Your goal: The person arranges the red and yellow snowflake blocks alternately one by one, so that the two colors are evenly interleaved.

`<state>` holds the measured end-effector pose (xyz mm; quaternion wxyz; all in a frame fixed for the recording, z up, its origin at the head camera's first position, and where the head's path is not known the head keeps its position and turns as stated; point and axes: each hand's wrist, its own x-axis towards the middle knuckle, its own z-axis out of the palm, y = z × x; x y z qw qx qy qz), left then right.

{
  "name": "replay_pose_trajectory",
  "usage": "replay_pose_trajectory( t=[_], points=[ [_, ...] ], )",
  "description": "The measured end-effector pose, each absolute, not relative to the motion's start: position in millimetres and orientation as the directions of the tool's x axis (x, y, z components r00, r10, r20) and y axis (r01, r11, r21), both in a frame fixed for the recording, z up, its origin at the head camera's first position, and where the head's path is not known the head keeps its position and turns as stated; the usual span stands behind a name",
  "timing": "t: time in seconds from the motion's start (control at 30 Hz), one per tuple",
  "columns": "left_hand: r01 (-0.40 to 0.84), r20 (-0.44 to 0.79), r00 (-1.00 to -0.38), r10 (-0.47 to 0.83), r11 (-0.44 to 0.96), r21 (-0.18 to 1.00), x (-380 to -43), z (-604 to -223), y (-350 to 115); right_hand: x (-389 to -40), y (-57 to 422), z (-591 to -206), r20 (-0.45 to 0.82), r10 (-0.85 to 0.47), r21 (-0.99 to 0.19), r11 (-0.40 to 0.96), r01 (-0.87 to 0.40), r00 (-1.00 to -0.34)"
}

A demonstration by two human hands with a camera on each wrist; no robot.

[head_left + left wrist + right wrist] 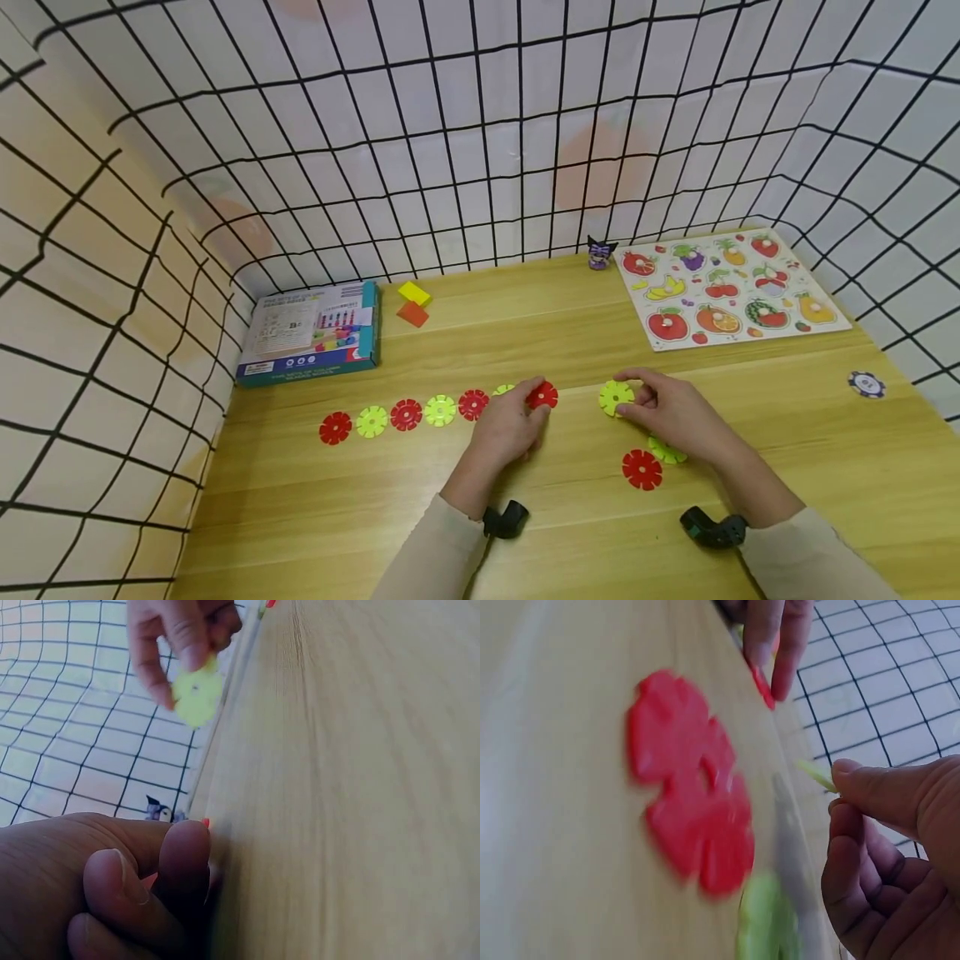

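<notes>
A row of red and yellow-green notched plastic discs [406, 414] lies across the middle of the table, colours alternating. At its right end, my left hand [506, 423] pinches a red disc [545, 395] between thumb and finger, low over the wood. It partly covers a yellow-green disc [502, 389] beside it. My right hand [675, 412] holds another yellow-green disc [615, 399] by its edge, raised above the table in the right wrist view. Below that hand lie a loose red disc [694, 784] and a yellow-green disc [769, 922], the latter partly hidden by the hand in the head view.
A boxed game [311, 333] sits at the back left, near yellow and orange blocks [414, 304]. A small purple figure [598, 253] and a fruit puzzle board [735, 287] stand at the back right. A poker chip [867, 384] lies far right. Black wire mesh [491, 129] borders the table.
</notes>
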<state>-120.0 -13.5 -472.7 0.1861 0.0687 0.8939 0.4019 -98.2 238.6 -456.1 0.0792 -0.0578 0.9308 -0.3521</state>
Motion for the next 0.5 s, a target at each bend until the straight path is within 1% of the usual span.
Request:
replay_pose_trajectory(
  t=[0.1,0.23,0.37,0.5],
  points=[
    [-0.037,-0.287,-0.920,0.269,0.667,0.744,-120.1,-472.5,-14.1,-107.5,226.4,-455.2,-0.114,-0.161,-0.685,0.728,-0.040,-0.980],
    [-0.048,-0.297,-0.917,0.266,0.667,0.744,-120.0,-473.1,-14.8,-119.7,210.4,-456.7,-0.156,-0.167,-0.703,0.711,-0.009,-0.973],
    [-0.049,-0.299,-0.916,0.266,0.665,0.745,-120.3,-473.8,-15.0,-129.3,199.7,-461.1,-0.191,-0.188,-0.684,0.730,-0.007,-0.963],
    [-0.048,-0.299,-0.915,0.270,0.664,0.746,-120.8,-473.6,-15.3,-134.4,194.9,-464.5,-0.200,-0.189,-0.629,0.777,-0.022,-0.961]
  ],
)
